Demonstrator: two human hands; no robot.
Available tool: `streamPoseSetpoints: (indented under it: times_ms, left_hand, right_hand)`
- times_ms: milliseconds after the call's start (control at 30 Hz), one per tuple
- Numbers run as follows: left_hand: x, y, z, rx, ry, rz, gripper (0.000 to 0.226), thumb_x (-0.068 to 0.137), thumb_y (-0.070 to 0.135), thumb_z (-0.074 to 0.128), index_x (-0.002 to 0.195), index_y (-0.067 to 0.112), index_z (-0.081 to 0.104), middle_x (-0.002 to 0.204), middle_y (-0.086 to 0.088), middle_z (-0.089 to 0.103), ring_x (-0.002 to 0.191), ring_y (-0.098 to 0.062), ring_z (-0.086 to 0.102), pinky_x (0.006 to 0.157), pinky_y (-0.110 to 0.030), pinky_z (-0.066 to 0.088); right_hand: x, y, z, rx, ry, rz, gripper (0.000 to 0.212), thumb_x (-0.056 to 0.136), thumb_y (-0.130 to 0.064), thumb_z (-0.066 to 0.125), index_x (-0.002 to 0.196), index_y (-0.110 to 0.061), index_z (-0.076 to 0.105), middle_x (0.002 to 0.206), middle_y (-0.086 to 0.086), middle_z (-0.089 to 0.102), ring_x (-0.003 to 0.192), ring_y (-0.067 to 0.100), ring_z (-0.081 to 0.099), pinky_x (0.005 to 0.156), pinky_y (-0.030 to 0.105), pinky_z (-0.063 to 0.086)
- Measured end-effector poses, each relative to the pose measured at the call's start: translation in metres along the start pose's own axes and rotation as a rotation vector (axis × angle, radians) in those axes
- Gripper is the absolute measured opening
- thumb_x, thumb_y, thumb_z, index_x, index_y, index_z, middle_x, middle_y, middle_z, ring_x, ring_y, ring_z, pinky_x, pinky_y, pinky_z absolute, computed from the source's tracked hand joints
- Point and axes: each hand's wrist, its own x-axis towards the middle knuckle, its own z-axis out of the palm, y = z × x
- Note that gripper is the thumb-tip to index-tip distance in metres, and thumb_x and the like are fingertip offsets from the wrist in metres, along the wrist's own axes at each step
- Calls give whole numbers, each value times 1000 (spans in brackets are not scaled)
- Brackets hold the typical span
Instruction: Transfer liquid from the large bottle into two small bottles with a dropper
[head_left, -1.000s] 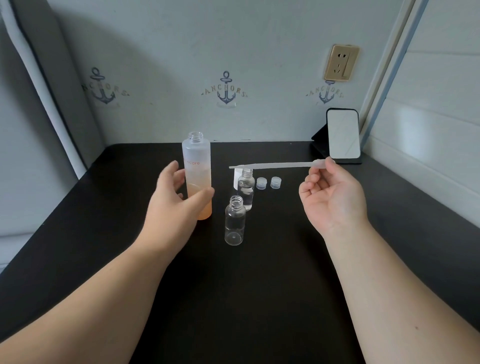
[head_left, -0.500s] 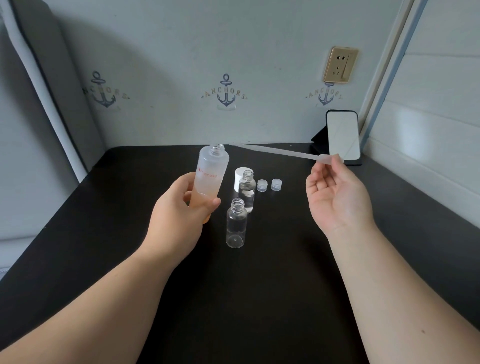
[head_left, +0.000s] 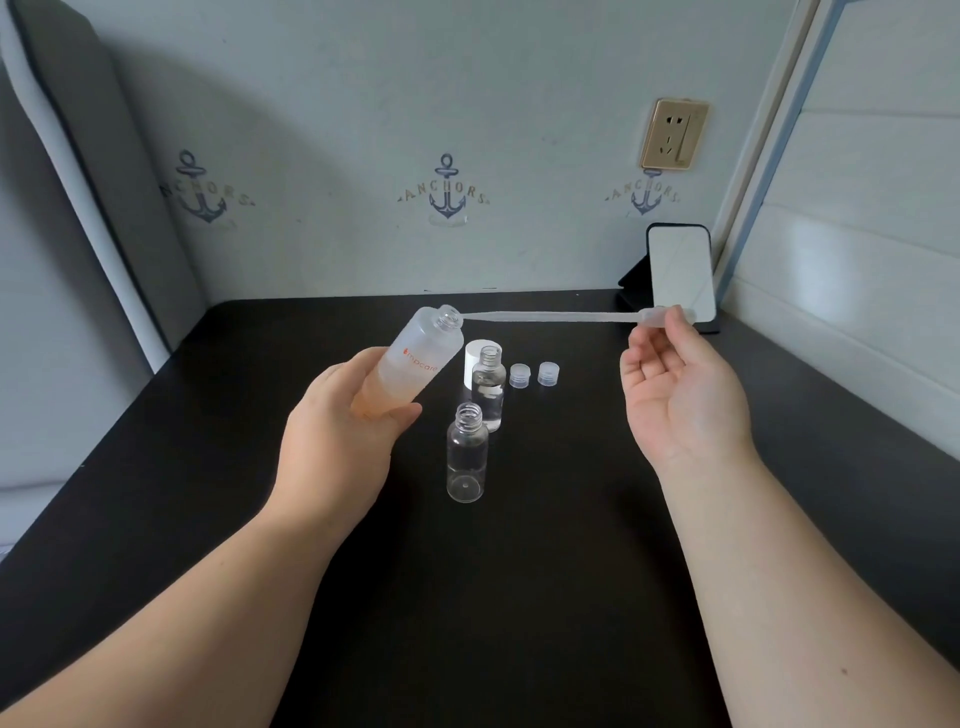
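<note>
Dropper (head_left: 550, 315) lined up at the mouth of the big bottle (head_left: 415, 364), lying almost level, tip just touching the rim or a hair inside, hard to call from this angle. Bulb end pinched between thumb and fingertips of the right hand (head_left: 680, 395), palm turned up, other fingers loosely curled. Left hand (head_left: 337, 447) wrapped round the lower half of the big bottle, lifted off the desk (head_left: 519, 597) and tilted so the open neck points right toward the tip. Peach liquid pooled in the lower part, well short of the neck.

Step in hand, by the look of it: going in for a draw. Near small bottle (head_left: 466, 457) upright and empty; far small bottle (head_left: 488, 387) just behind it, upright, clear liquid inside, so possibly partly filled. Both open. Two small caps (head_left: 534, 374) off, side by side to the right, white cap (head_left: 475, 364) behind the far bottle. Phone (head_left: 679, 275) propped at the back right.

Next move calls for feeding the thin stem down the neck without snagging the thread, deep enough to reach the liquid. Bulb squeezed before the tip goes under, then let go slowly. More tilt would bring liquid closer but risks a spill from the open neck. Bottle best held steady while the stem slides in
</note>
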Motion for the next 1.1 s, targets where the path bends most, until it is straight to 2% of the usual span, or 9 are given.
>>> streamPoseSetpoints:
  times_ms: [33,100,267,433,500,633,767,933,1100]
  left_hand:
    - [0,-1,0,17,7,10,49,87,27,76,120,55,52,101,31,56,100,13,49,74,-14,34]
    - [0,-4,0,59,23,23,45,87,24,76,121,46,59,102,26,56,94,6,48,73,-13,34]
    - [0,-4,0,154,44,65,50,84,20,80,129,34,64,107,19,56,96,2,43,77,-13,33]
    - [-2,-4,2,155,41,82,53,81,18,81,129,33,65,107,23,55,99,0,45,82,-12,32]
    - [-2,-4,3,159,32,89,55,81,17,82,130,33,65,108,23,55,102,-1,46,84,-17,34]
    - [-3,-5,4,166,29,111,55,80,17,83,130,31,66,109,21,56,106,-7,51,86,-15,34]
    - [-3,-4,6,180,22,129,56,79,16,84,131,30,66,111,20,57,109,-13,53,92,-26,38]
    - [-4,-2,7,176,15,151,55,79,16,84,130,31,67,111,19,59,109,-15,54,92,-29,40]
    - [-5,-1,7,194,12,165,55,79,16,84,130,29,67,112,17,60,109,-18,55,95,-36,45]
  right_hand:
    - [0,-1,0,-7,-2,-8,15,97,-16,66,87,-10,75,86,1,73,73,11,68,71,22,55]
    - [1,-1,-1,-17,-5,-20,13,97,-15,66,88,-11,74,85,1,73,71,10,67,70,22,54]
    - [1,-3,-1,-76,-23,-54,33,99,-12,62,70,-18,77,81,0,72,65,9,61,65,20,51]
    - [2,-2,-2,-60,-18,-39,17,96,-4,63,83,-10,73,80,5,71,62,10,58,62,19,48]
    - [2,-2,-2,-71,-38,-34,16,96,-3,62,85,-9,72,81,4,71,62,9,57,62,18,46]
    - [0,-1,0,-94,-78,-29,22,96,-2,63,79,-11,74,81,4,70,63,9,57,62,18,46]
    - [-4,2,4,-138,-129,-40,31,95,-1,63,72,-14,77,83,6,71,67,9,62,63,18,48]
    - [-8,6,7,-174,-224,-46,29,94,0,64,73,-15,77,83,7,72,76,12,67,66,17,50]
    - [-12,11,9,-304,-316,-58,27,94,-2,65,76,-18,78,84,8,74,75,14,65,69,19,51]
